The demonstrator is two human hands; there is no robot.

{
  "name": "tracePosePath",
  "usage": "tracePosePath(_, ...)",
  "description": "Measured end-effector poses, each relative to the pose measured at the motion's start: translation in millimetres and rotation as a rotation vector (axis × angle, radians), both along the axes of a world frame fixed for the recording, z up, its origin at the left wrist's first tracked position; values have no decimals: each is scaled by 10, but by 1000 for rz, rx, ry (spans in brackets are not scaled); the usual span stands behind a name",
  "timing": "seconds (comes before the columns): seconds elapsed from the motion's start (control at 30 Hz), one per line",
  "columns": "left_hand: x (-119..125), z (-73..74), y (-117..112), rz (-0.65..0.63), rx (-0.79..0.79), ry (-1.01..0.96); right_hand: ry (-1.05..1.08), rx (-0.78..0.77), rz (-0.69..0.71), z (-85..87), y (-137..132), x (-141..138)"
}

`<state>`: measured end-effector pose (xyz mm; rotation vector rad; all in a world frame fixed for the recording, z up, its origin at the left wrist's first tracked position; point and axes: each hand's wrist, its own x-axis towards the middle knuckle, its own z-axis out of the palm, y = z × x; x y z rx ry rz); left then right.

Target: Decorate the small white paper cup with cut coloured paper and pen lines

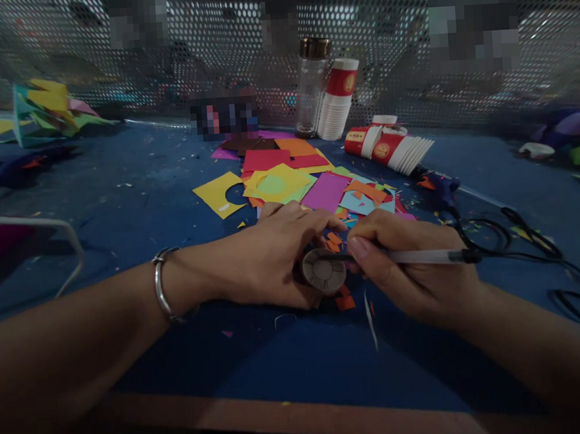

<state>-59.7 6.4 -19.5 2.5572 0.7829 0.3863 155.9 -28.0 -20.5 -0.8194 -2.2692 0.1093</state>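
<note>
My left hand [277, 257], with a silver bracelet at the wrist, curls its fingers around a paper cup [325, 281]. The cup's round grey base faces up toward me and carries dark drawn strokes; most of its side is hidden by the hand. A pen [413, 256] with a clear barrel and a black end is pinched in my right hand [411, 262]. Its dark tip lies over the cup's base and seems to touch it. Small orange paper scraps [345, 300] lie just beside and beneath the cup.
Coloured paper sheets [325, 190] pile up beyond my hands. Behind them stand a clear bottle [310, 91] and a stack of paper cups [337, 103]; more cups [388, 147] lie sideways. A glue gun [438, 191] with black cord is at right. A perforated metal screen [241, 56] borders the back.
</note>
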Motion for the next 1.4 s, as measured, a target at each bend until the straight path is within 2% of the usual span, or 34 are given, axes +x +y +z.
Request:
tracePosePath(0.17,12,2,-5,6,7,7,-83,-17,-35,39,-2,-1)
tracePosePath(0.53,0,1,-8,-3,13,20,-81,17,-24,9,5,2)
tracePosePath(0.73,-16,-30,0,-16,25,-17,11,24,2,-52,5,12)
tracePosePath(1.13,3,-13,3,-18,13,-14,-79,29,-22,-7,11,-21)
tracePosePath(1.3,-7,-18,-2,-9,20,-14,-24,35,-1,-18,-2,-13)
tracePosePath(1.4,-5,-14,-4,-1,23,-10,-92,21,-12,5,-3,-5)
